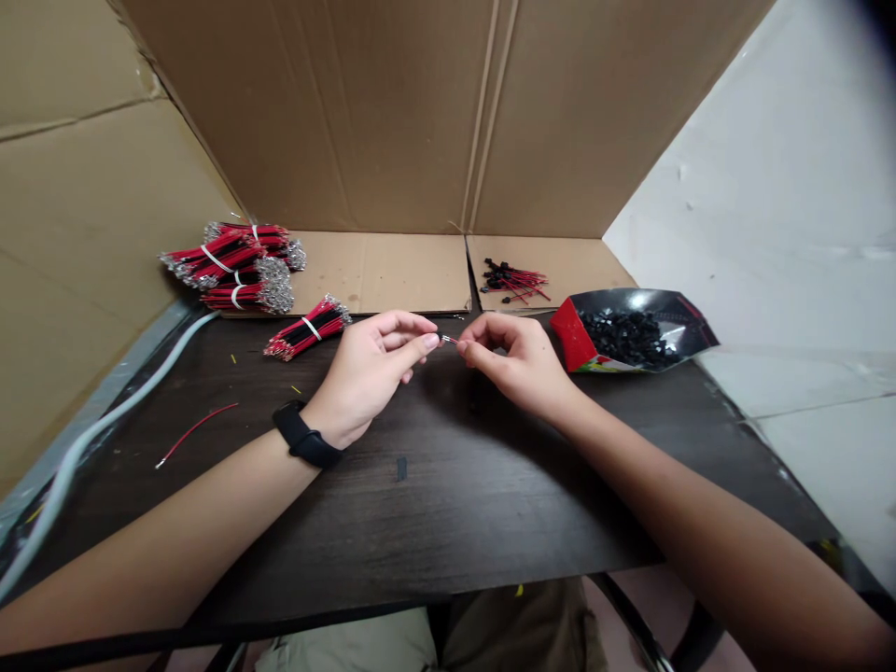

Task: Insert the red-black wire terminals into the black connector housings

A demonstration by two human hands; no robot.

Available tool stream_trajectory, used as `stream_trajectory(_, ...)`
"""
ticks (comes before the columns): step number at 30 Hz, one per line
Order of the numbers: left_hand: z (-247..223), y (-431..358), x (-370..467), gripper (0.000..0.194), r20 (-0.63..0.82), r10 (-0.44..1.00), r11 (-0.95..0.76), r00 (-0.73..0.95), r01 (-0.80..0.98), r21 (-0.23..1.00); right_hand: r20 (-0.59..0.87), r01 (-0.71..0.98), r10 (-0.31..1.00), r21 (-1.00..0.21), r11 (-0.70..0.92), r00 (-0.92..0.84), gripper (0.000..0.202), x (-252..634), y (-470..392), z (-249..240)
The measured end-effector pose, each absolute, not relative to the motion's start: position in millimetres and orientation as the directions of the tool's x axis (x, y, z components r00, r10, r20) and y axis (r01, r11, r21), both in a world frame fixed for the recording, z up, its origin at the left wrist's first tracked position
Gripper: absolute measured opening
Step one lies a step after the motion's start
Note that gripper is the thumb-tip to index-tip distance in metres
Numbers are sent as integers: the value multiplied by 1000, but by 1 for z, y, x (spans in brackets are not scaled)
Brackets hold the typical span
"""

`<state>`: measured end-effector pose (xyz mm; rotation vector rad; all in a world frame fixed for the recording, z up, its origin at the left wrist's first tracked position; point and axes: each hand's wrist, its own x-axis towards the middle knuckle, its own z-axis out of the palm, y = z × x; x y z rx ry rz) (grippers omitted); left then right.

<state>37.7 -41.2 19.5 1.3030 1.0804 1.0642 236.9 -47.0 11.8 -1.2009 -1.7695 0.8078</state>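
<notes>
Above the middle of the dark table, my left hand (382,359) pinches a small black connector housing (439,338) between thumb and fingertips. Facing it, my right hand (514,355) is closed on a thin red wire (454,342). The wire's metal end lies at the housing; how far it sits inside I cannot tell. Left of my left hand is a tied bundle of red and black wires (308,329). A tray (575,334) of loose black housings (626,338), made from a cut-open red and black carton, stands right of my right hand.
More tied wire bundles (238,266) are piled at the back left. Several wires with black connectors (514,280) lie on the cardboard at the back. One loose red wire (196,432) lies at left, near a pale cable (105,434). Cardboard walls (392,121) enclose the table (350,551).
</notes>
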Motion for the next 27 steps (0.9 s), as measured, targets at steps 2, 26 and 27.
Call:
stream_trajectory(2, 19, -41, 37, 19, 50, 986, -62, 159, 77, 995, 283, 414, 933, -839, 353, -221, 14, 236, -47, 12)
stream_trajectory(26, 24, -46, 38, 23, 113, 966, -128, 231, 54, 990, 270, 394, 929, -848, 355, -255, 16, 236, -49, 15)
stream_trajectory(27, 24, -46, 38, 22, 121, 963, -138, 239, 53, 989, 272, 389, 926, -849, 358, -260, 16, 236, -49, 14)
